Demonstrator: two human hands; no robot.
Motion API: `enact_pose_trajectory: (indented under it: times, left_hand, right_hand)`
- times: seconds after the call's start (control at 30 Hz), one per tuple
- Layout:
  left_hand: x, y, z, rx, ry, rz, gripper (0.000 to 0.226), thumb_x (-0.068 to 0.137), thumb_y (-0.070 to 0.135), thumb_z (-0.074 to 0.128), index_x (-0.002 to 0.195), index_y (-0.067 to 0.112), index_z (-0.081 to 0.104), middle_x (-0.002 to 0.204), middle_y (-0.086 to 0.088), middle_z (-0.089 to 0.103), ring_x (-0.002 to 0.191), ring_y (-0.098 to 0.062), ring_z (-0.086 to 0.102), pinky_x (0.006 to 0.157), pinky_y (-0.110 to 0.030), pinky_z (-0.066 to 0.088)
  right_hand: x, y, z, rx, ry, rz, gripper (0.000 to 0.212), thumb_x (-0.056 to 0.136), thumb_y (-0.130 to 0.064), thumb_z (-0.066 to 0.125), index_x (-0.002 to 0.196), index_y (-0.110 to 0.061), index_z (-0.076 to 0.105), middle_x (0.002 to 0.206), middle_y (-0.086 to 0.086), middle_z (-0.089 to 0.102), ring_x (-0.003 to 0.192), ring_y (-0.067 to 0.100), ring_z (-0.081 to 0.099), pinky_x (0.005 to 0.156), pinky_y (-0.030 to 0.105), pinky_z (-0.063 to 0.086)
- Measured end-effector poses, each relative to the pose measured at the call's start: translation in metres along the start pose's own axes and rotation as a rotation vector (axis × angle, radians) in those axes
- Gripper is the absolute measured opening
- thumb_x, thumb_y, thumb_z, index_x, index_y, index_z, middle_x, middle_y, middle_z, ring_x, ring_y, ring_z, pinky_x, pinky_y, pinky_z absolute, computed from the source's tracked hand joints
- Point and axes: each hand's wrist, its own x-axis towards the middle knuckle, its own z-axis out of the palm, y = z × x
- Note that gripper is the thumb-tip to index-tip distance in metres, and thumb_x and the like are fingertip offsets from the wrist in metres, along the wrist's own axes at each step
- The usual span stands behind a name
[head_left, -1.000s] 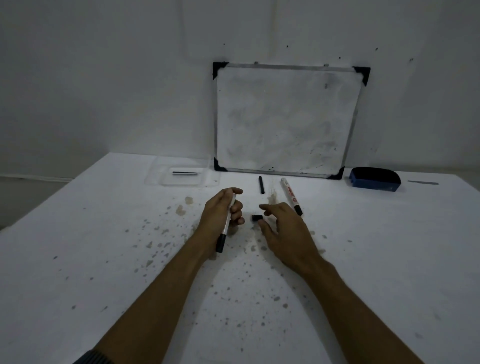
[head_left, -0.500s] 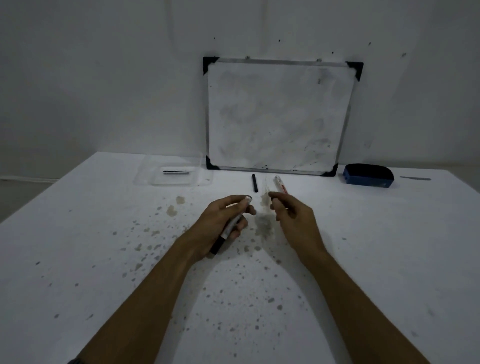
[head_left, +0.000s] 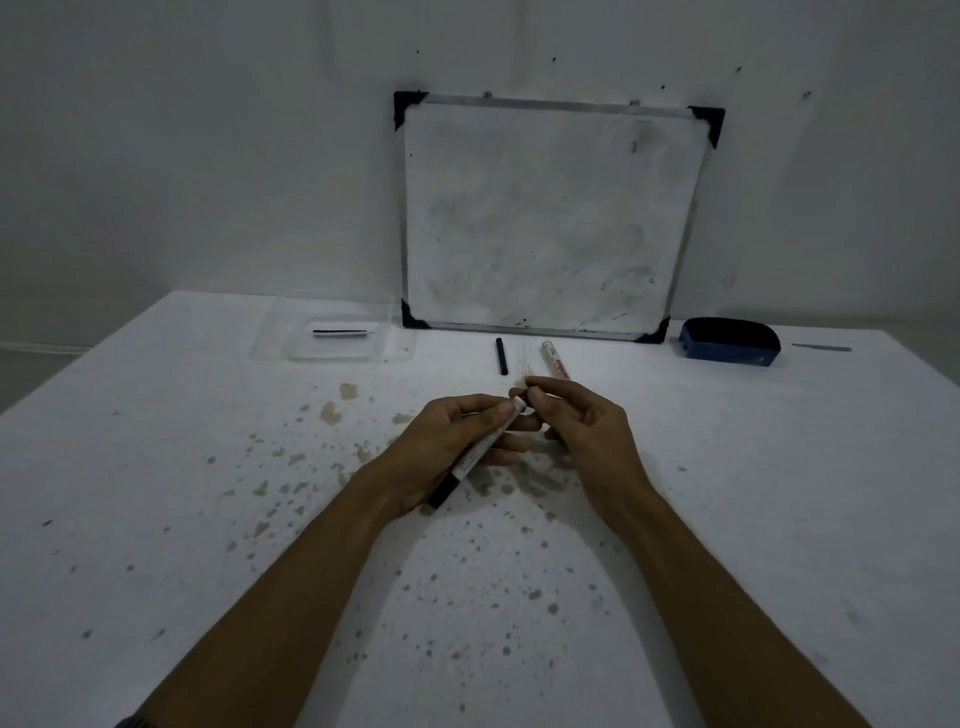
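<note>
A white marker pen with a black lower end (head_left: 480, 448) is held in the middle of the frame, just above the white, brown-speckled surface (head_left: 727, 493). It is clasped by the left hand (head_left: 457, 441) — the grip is curled round the barrel with the thumb on top. The black end sticks out below the palm toward the lower left, and the pale upper end points up and to the right. The right hand (head_left: 587, 431) is set against that upper end. Its grip is pinched together, thumb and forefinger closed on a small dark piece (head_left: 523, 401). The piece is mostly hidden by the fingertips, so its shape cannot be told.

Just above the hands a second white marker with red lettering (head_left: 556, 361) is laid on the surface, its lower part hidden behind the right fingers. A short black rod (head_left: 501, 356) is laid just left of it. Behind them a metal-framed whiteboard with black corner caps (head_left: 550, 218) — smeared grey — is propped against the wall. To its right a dark blue block eraser (head_left: 730, 342) is set, with a thin grey strip (head_left: 821, 347) beyond it. At the upper left of the surface a clear plastic tray (head_left: 337, 352) is placed, with a thin black-and-white stick (head_left: 340, 332) in it.
</note>
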Motion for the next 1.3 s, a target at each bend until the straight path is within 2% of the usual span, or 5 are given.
enact_pose_trajectory:
  times: [0.27, 0.47, 0.97, 1.13, 1.3]
  left_hand:
    - [0.000, -0.001, -0.002, 0.100, 0.046, 0.007, 0.030, 0.103, 0.025, 0.057, 0.118, 0.004, 0.072, 0.104, -0.008, 0.080, 0.067, -0.009, 0.069, 0.055, -0.020, 0.055]
    - [-0.005, -0.001, 0.003, 0.045, -0.004, 0.024, 0.027, 0.105, 0.017, 0.052, 0.107, -0.006, 0.065, 0.063, 0.006, 0.069, 0.039, -0.004, 0.048, 0.035, -0.016, 0.037]
    - [-0.004, -0.007, -0.001, 0.165, 0.045, 0.089, 0.023, 0.100, 0.024, 0.062, 0.095, 0.004, 0.072, 0.078, -0.002, 0.073, 0.048, -0.011, 0.049, 0.036, -0.020, 0.037]
    - [-0.003, -0.002, 0.012, 0.026, 0.195, 0.067, 0.034, 0.099, 0.031, 0.063, 0.109, 0.000, 0.071, 0.091, -0.012, 0.078, 0.074, -0.022, 0.074, 0.065, -0.031, 0.060]
    - [0.005, 0.006, 0.030, -0.241, 0.193, 0.126, 0.029, 0.107, 0.019, 0.048, 0.121, 0.000, 0.064, 0.119, -0.013, 0.076, 0.119, -0.027, 0.069, 0.099, -0.040, 0.055]
  right_hand:
    - [0.000, 0.003, -0.002, -0.128, 0.009, -0.044, 0.025, 0.093, -0.026, 0.072, 0.117, -0.021, 0.078, 0.103, -0.008, 0.080, 0.084, -0.002, 0.070, 0.074, 0.015, 0.054]
    - [0.000, 0.001, -0.009, -0.124, -0.079, -0.022, 0.021, 0.092, -0.022, 0.073, 0.112, -0.021, 0.078, 0.101, -0.004, 0.081, 0.088, 0.010, 0.075, 0.081, 0.021, 0.057]
    - [-0.002, -0.010, -0.015, -0.270, -0.199, -0.001, 0.025, 0.093, -0.030, 0.071, 0.117, -0.022, 0.077, 0.103, -0.008, 0.080, 0.096, 0.008, 0.075, 0.087, 0.018, 0.057]
    - [-0.017, -0.013, 0.005, -0.159, 0.002, 0.027, 0.040, 0.094, -0.035, 0.070, 0.131, -0.020, 0.066, 0.116, -0.002, 0.075, 0.095, 0.006, 0.075, 0.086, 0.022, 0.060]
    - [-0.047, -0.027, 0.008, -0.451, -0.007, 0.098, 0.047, 0.087, -0.057, 0.069, 0.124, -0.032, 0.056, 0.103, -0.016, 0.067, 0.089, 0.004, 0.070, 0.067, 0.018, 0.057]
